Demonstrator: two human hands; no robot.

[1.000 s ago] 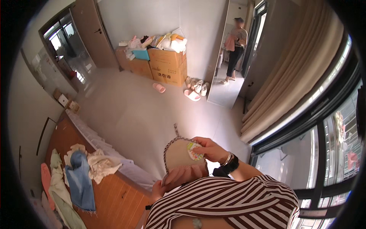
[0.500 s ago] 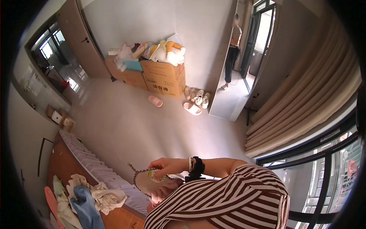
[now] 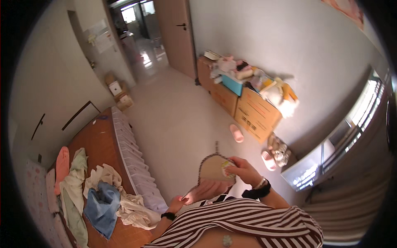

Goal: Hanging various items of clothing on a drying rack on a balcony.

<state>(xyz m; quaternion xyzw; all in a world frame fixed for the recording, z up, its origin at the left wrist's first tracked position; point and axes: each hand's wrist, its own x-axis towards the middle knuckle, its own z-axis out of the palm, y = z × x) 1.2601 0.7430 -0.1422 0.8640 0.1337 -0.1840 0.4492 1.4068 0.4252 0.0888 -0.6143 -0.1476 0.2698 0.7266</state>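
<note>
**Heart-shaped pad held in both hands beside a bed**

Since the earlier frame, the view has swung so that the doorway now lies at upper centre and the cardboard boxes at right, and the bed with its clothes shows more fully at lower left; the pad has stayed in both hands in front of the chest.

The heart-shaped woven pad (image 3: 211,170), tan with a dark braided edge, is held above the pale floor (image 3: 178,124), just in front of the striped shirt (image 3: 244,223). The right hand (image 3: 244,169), with a bracelet and a dark band at the wrist, has its fingers closed on the pad's right edge, where a small light-coloured tag (image 3: 227,168) sits. The left hand (image 3: 182,203), with a dark watch at the wrist, pinches the pad's lower pink-trimmed part; how tightly its fingers close cannot be told.

At lower left, the bed (image 3: 103,140) has a reddish-brown top and a white ruffled skirt; on it lie a blue garment (image 3: 101,206), a cream garment (image 3: 132,213), pale green cloth (image 3: 74,194) and a pink item (image 3: 62,163). Along the far wall stand cardboard boxes (image 3: 252,115) heaped with soft toys and bags. A pink slipper (image 3: 236,133) lies on the floor near them, with more slippers (image 3: 275,155) just beside a leaning mirror (image 3: 310,169).
</note>
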